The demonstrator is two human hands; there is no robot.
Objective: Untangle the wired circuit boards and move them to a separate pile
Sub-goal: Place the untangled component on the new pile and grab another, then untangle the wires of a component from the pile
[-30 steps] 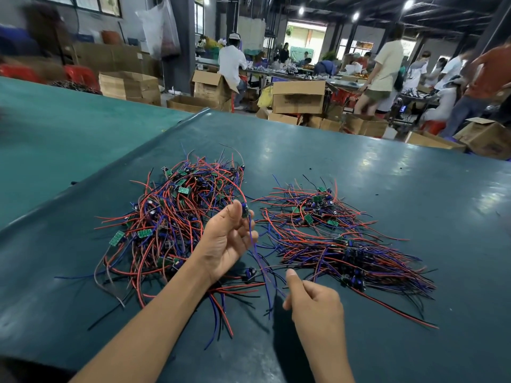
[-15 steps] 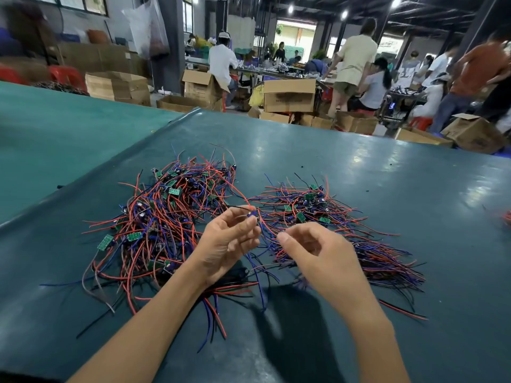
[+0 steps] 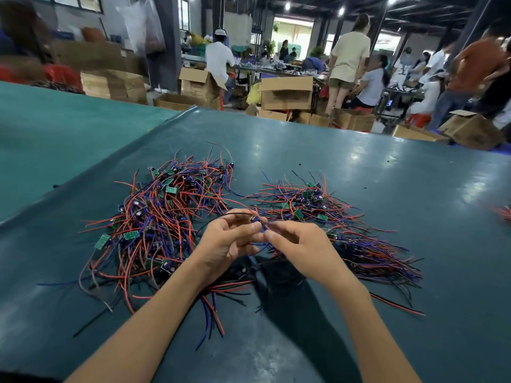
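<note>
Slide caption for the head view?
Left hand and right hand pinch one wired board between tangled pile and separate pile.

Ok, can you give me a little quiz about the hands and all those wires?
1. True or false: the left hand and the right hand both pinch one wired board or its wires.
2. Where do the hands meet? A) between the left pile and the right pile B) over a cardboard box C) above the floor
3. Fill in: the little flat boards in the piles are coloured ____.
Key: 1 true; 2 A; 3 green.
</note>
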